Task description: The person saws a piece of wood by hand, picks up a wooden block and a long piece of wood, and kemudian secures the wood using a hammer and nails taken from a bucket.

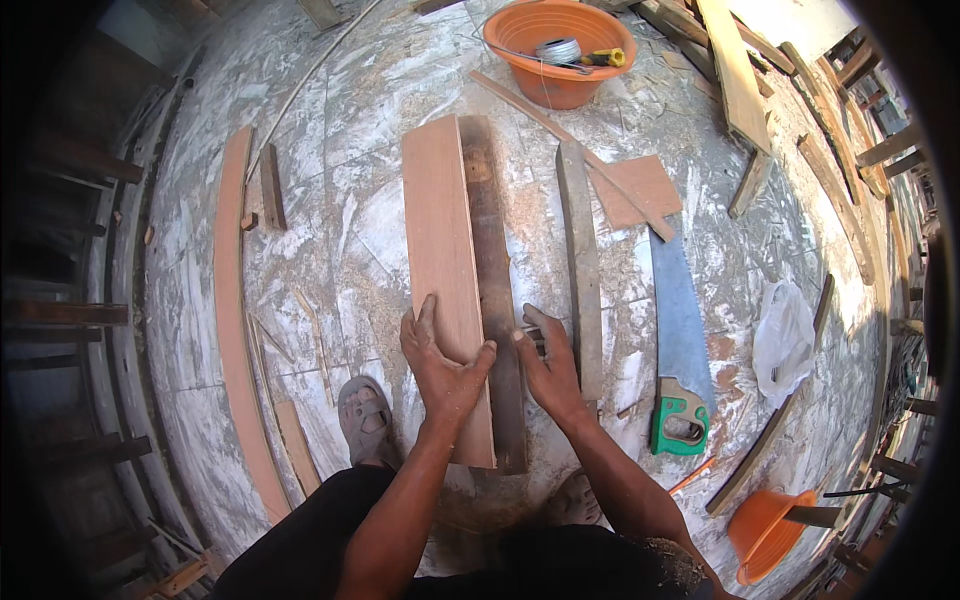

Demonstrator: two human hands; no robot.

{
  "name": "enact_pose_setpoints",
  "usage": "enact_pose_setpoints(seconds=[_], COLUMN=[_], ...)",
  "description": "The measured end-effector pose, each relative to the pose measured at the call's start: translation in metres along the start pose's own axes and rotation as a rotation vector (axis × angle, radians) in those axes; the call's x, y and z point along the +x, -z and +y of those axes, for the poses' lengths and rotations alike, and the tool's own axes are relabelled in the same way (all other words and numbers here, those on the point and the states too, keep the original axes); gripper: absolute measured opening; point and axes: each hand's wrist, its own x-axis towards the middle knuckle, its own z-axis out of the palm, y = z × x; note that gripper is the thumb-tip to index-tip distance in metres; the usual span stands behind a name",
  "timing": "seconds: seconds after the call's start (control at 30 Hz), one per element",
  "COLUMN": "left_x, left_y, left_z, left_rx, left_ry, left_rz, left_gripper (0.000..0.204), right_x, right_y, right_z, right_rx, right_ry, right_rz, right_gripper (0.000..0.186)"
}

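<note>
A long reddish plywood strip [440, 220] lies lengthwise in front of me, partly over a dark, worn wooden plank [492, 260]. My left hand [445, 365] spans the strip near its closer end, fingers at its left edge and thumb at its right, gripping it. Just past the dark plank's right edge is my right hand [553, 365], thumb by that edge and fingers bent but apart. A small dark patch shows between those fingers; I cannot tell what it is. A greyish wood bar [580, 270] lies to the right of that hand.
A handsaw with green handle [680, 420] lies at right, by a small plywood piece [640, 190] and a plastic bag [783, 340]. Ahead stands an orange basin [560, 85] with a wire roll; another orange container [765, 530] is at lower right. A long strip [235, 320] lies left.
</note>
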Motion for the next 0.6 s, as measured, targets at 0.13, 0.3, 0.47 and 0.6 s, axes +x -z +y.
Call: enact_pose_setpoints(seconds=[0.13,0.3,0.47,0.6], left_x=[0.005,0.007,0.010,0.013], left_y=[-0.014,-0.032,-0.029,-0.040], left_z=[0.017,0.016,0.015,0.015], left_rx=[0.091,0.196,0.183,0.138], left_ry=[0.002,0.035,0.016,-0.033], left_rz=[0.007,-0.043,-0.053,-0.018], left_gripper=[0.103,0.103,0.102,0.104], right_x=[-0.022,-0.033,-0.039,-0.037], right_y=[0.004,0.001,-0.005,-0.007], right_z=[-0.023,-0.016,-0.010,-0.012], right_rx=[0.050,0.012,0.001,0.013], right_ry=[0.014,0.087,0.038,0.017], right_rz=[-0.020,0.014,0.004,0.065], right_gripper=[0.051,0.054,0.056,0.050])
